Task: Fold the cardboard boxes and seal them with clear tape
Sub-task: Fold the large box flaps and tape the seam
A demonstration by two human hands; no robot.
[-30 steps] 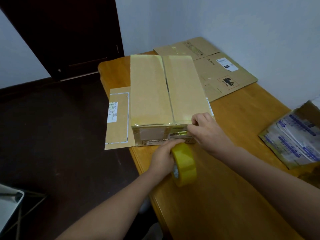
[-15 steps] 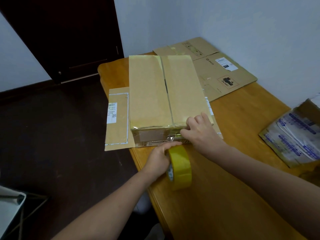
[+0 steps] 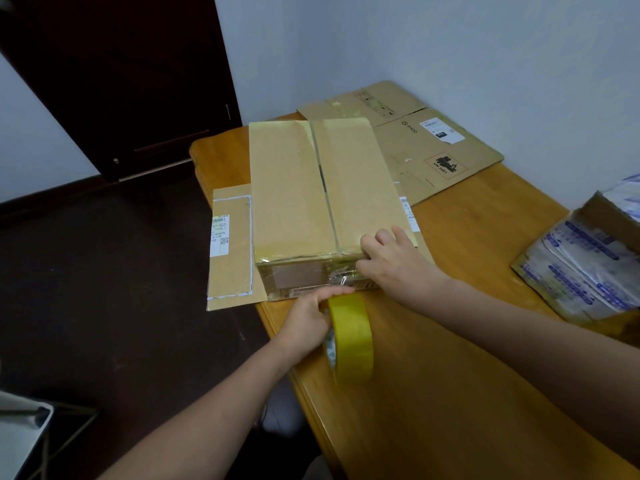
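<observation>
In the head view, a folded cardboard box is sitting on the wooden desk, close to the front left corner. Its two top flaps are lying shut, and the crack between them is running away from the person, along the long way of the box.

The left hand is holding the yellowish tape roll on its edge, just in front of the near end of the box. The grip is curled around the roll, with the thumb lying on top.

The right hand is pressing on the near right corner of the box. Its fingers are squeezed together on a shiny bit of tape stuck to the near end wall.

The tape is stretching from the roll up to the box, so the box is lying straight ahead of both hands. The right hand is nearer to it. I think the tape end is being stuck down now.

Flat boxes are waiting at the back of the desk.
</observation>
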